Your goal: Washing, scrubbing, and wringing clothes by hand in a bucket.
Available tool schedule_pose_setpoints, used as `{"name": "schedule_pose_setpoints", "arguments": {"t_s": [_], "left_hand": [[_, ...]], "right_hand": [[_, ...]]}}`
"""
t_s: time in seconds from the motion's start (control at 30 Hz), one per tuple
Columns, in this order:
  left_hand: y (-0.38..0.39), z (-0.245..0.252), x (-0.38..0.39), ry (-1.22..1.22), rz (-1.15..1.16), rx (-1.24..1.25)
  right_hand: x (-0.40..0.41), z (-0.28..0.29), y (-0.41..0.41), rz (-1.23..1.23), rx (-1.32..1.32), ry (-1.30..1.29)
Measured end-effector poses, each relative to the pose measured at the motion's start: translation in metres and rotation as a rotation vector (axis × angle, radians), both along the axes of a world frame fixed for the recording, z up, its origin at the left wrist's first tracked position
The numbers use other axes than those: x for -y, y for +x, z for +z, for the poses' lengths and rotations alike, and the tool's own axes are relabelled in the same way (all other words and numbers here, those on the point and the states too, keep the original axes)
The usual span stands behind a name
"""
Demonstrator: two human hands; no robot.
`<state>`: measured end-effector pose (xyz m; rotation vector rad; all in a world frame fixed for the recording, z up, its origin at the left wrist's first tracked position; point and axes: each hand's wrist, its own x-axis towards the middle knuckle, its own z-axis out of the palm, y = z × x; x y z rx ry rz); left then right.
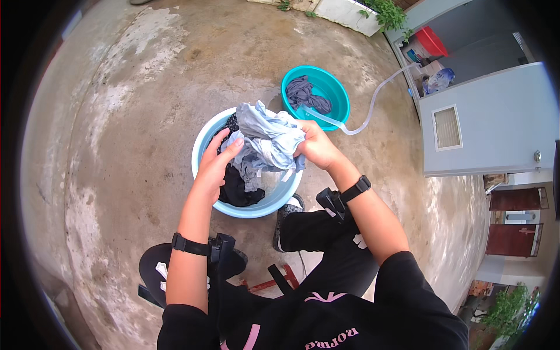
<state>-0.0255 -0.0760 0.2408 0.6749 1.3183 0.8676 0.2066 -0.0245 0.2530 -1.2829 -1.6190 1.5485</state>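
Observation:
A bunched light-blue garment (271, 138) is gripped at its right side by my right hand (317, 144), above a light-blue plastic basin (256, 212). My left hand (216, 164) is at the garment's left side, fingers spread; whether it grips any cloth is not plain. In the basin lie a black garment (238, 190) and a dark patterned cloth (232, 124), with grey cloth (249, 175) hanging or lying near them. Behind it to the right, a teal basin (341, 94) holds a dark grey garment (306, 94) and the end of a translucent hose (372, 109).
The hose runs over the concrete floor (153, 109) to a doorway with a red bucket (431, 41) and a plastic bag (437, 81). A grey door (490, 127) stands at the right. A white planter (345, 17) is at the far edge. Beneath me is a red metal frame (267, 284).

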Motion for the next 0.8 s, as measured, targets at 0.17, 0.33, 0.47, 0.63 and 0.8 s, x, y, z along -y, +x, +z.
{"name": "schedule_pose_setpoints", "arguments": {"t_s": [0.17,0.33,0.47,0.63,0.8], "left_hand": [[0.019,-0.017,-0.001,-0.269,0.088,0.26],[0.034,-0.002,-0.005,-0.089,0.059,0.689],[0.04,-0.018,-0.007,0.046,0.194,0.759],[0.041,-0.018,-0.01,0.142,0.282,0.701],[0.033,-0.02,-0.015,0.178,0.335,0.771]], "right_hand": [[0.01,0.017,-0.005,-0.142,-0.422,-0.136],[0.014,0.012,0.007,-0.079,-0.748,-0.295],[0.014,0.001,0.013,0.029,-0.846,-0.439],[0.004,-0.009,0.019,0.11,-0.894,-0.531],[-0.007,-0.024,0.016,0.08,-0.348,-0.349]]}}
